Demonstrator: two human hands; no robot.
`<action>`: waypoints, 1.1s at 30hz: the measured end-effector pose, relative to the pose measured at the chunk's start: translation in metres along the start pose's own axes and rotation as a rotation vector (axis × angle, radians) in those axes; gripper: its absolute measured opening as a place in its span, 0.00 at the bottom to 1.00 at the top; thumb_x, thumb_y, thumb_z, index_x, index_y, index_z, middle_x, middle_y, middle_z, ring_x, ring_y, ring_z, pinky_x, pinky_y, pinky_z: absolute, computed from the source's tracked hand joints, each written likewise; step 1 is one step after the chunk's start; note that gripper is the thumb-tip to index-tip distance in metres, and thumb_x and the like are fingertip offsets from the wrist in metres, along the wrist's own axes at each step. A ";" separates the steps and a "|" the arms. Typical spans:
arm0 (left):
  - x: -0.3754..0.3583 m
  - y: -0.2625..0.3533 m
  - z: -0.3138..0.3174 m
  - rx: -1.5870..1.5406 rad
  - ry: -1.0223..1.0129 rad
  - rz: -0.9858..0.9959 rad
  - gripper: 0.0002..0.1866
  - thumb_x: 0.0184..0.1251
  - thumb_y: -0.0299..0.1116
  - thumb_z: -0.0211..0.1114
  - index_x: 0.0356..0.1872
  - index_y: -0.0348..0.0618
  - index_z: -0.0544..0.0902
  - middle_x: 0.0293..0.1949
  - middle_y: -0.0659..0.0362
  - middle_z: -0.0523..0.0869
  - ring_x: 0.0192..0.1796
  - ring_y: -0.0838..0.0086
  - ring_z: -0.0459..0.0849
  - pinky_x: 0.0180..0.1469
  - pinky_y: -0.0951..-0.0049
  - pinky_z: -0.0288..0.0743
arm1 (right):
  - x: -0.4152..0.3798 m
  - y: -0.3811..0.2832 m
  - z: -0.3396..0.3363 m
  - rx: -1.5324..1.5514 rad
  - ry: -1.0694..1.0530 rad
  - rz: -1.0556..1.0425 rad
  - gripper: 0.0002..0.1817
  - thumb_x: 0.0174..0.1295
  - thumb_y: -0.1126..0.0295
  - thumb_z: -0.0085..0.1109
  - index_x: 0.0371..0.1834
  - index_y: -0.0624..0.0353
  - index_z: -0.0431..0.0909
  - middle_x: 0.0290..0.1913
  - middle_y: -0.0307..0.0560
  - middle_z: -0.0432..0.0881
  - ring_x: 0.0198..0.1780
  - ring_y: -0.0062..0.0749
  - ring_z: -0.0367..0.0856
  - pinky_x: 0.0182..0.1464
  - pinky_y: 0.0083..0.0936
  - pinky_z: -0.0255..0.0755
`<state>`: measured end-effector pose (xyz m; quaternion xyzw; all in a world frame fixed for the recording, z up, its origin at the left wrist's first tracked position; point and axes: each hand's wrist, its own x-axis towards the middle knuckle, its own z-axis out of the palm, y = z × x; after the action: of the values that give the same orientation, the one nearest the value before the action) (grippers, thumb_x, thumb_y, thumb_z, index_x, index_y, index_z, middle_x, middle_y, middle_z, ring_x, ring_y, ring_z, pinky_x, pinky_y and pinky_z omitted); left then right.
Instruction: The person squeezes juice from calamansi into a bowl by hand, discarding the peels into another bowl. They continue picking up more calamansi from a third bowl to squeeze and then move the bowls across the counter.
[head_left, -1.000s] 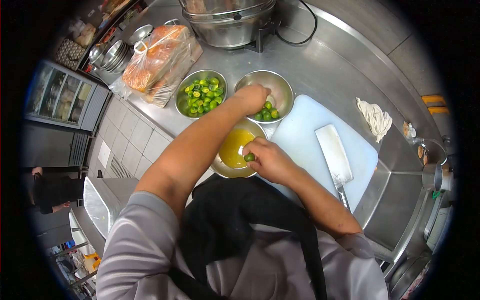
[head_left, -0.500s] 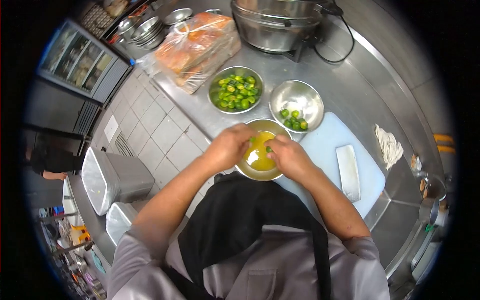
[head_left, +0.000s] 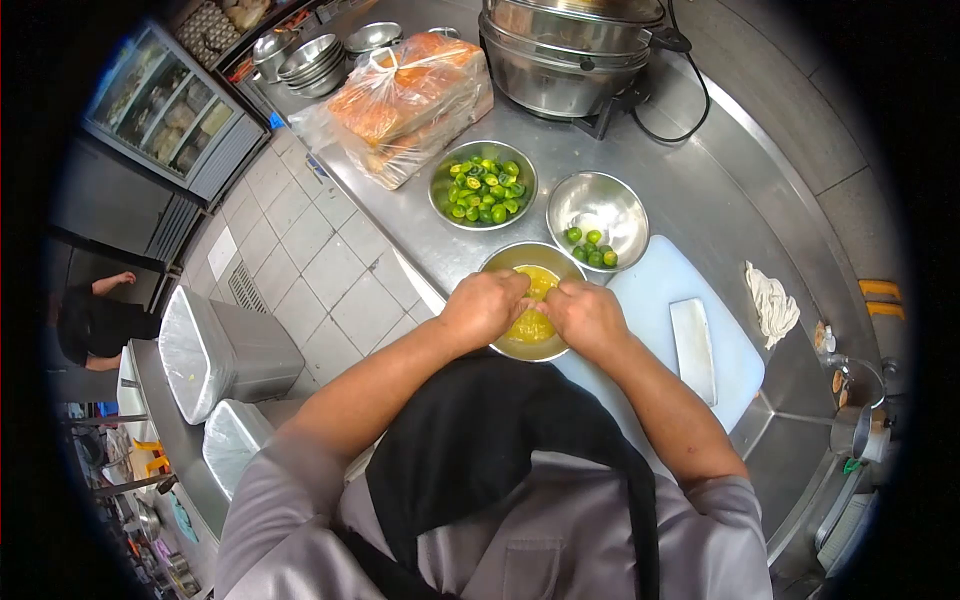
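My left hand point(head_left: 487, 308) and my right hand point(head_left: 586, 317) are closed, thumbs close together, over a metal bowl point(head_left: 497, 345) in front of my apron. Yellow juice point(head_left: 534, 327) lies in this bowl. The fingers hide what they pinch; a moment earlier a green lime half showed in each hand. Just beyond, a metal bowl point(head_left: 436, 205) is filled with cut green limes point(head_left: 487, 190). To its right, another metal bowl point(head_left: 620, 215) holds several small whole-looking limes point(head_left: 592, 248).
A cleaver point(head_left: 694, 350) lies on a white cutting board point(head_left: 738, 340) at right, with a crumpled cloth point(head_left: 771, 304) beyond. A plastic-wrapped bundle point(head_left: 410, 100) and a large metal pot point(head_left: 565, 75) stand at the back. Lined bins point(head_left: 225, 355) and another person point(head_left: 95, 320) are at left.
My hands have come closer together over the juice, and the green lime halves seen in the fingers are now hidden. The view has shifted slightly. The other person's arm has risen.
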<state>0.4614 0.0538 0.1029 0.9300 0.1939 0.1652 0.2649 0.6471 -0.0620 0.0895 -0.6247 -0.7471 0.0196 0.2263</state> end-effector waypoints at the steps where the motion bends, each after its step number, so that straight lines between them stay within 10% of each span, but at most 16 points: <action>1: 0.001 0.000 0.000 0.010 0.027 -0.010 0.09 0.63 0.30 0.72 0.34 0.40 0.78 0.30 0.49 0.82 0.35 0.48 0.84 0.37 0.50 0.78 | -0.001 0.000 0.001 -0.006 0.031 -0.015 0.12 0.63 0.62 0.67 0.25 0.54 0.79 0.26 0.44 0.78 0.29 0.44 0.82 0.31 0.42 0.76; 8: -0.003 -0.004 0.003 -0.078 0.075 0.027 0.09 0.64 0.28 0.70 0.30 0.39 0.77 0.28 0.48 0.81 0.33 0.47 0.82 0.35 0.50 0.76 | -0.001 -0.004 0.006 0.094 0.100 -0.034 0.11 0.64 0.66 0.65 0.23 0.53 0.80 0.24 0.45 0.78 0.28 0.45 0.82 0.31 0.42 0.76; 17: 0.007 -0.005 -0.014 -0.227 0.135 0.010 0.08 0.69 0.29 0.68 0.46 0.38 0.87 0.41 0.44 0.89 0.42 0.46 0.87 0.46 0.55 0.81 | 0.019 0.002 -0.043 0.511 0.005 0.320 0.12 0.65 0.72 0.68 0.50 0.61 0.86 0.39 0.55 0.86 0.38 0.48 0.85 0.43 0.34 0.78; 22: 0.004 0.002 -0.011 -0.154 0.102 -0.033 0.06 0.71 0.31 0.67 0.37 0.39 0.84 0.34 0.46 0.86 0.38 0.47 0.86 0.40 0.52 0.79 | 0.008 -0.001 -0.016 0.218 -0.003 0.086 0.05 0.63 0.72 0.66 0.33 0.59 0.80 0.31 0.51 0.83 0.33 0.50 0.84 0.36 0.44 0.77; 33: -0.009 -0.006 0.013 -0.044 0.058 0.061 0.05 0.69 0.30 0.68 0.33 0.41 0.83 0.29 0.50 0.85 0.34 0.50 0.85 0.37 0.53 0.80 | -0.002 -0.012 -0.003 0.140 -0.157 0.044 0.08 0.69 0.65 0.59 0.38 0.56 0.83 0.32 0.52 0.86 0.36 0.48 0.87 0.37 0.45 0.79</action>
<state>0.4574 0.0493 0.0872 0.9243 0.1693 0.2041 0.2744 0.6371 -0.0672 0.0959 -0.6203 -0.7453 0.1256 0.2097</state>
